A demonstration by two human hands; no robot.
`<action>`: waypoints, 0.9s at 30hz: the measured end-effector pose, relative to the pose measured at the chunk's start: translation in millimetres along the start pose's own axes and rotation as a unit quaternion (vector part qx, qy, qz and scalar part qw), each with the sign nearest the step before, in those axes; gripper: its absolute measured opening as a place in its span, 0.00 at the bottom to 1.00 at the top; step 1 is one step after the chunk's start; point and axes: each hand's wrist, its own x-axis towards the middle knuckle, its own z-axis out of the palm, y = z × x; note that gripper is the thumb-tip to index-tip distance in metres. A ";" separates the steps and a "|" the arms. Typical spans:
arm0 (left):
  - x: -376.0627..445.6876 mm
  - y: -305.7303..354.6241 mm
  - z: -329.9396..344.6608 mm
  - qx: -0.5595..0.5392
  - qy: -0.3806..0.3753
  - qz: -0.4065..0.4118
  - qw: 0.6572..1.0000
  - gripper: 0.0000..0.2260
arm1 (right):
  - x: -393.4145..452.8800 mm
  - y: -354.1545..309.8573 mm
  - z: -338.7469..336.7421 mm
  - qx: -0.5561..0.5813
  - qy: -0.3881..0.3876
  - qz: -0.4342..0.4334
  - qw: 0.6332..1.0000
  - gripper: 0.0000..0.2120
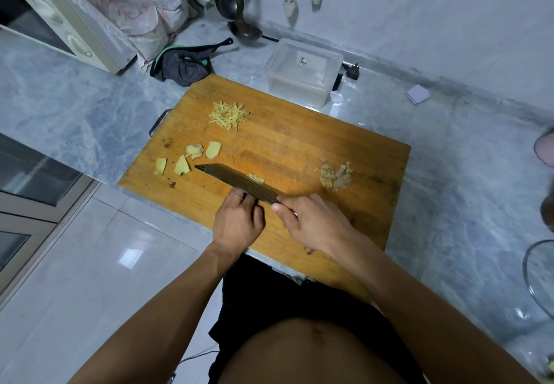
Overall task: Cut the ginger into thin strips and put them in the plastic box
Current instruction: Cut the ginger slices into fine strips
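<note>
Our right hand [311, 221] grips the cleaver [236, 181] handle, blade angled away leftward. Left hand [238, 221] curls against its near side, grip unclear. Ginger strips [228, 115] lie beyond both hands, plastic box [302, 71] farther back.

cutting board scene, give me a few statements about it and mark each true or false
1. The pile of thin ginger strips lies on the cutting board. True.
2. The plastic box already holds ginger strips. False: no ginger shows in it; the strips are on the board.
3. The right hand holds the knife. True.
4. Four ginger slices lie on the board near the knife's tip. True.
5. The plastic box sits on the cutting board. False: it stands on the counter just beyond the board's far edge.
6. The left hand rests on the pile of ginger peelings. False: it is by the blade, apart from that pile.
</note>
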 end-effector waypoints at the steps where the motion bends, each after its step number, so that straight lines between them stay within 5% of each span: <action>1: 0.4 -0.1 -0.1 0.000 -0.001 -0.002 1.000 0.10 | 0.8 0.6 0.5 0.003 0.002 -0.001 1.000 0.23; 27: 0.2 0.4 -5.2 -0.016 -0.006 0.019 1.000 0.14 | 6.8 0.6 9.5 0.027 -0.002 -0.005 1.000 0.21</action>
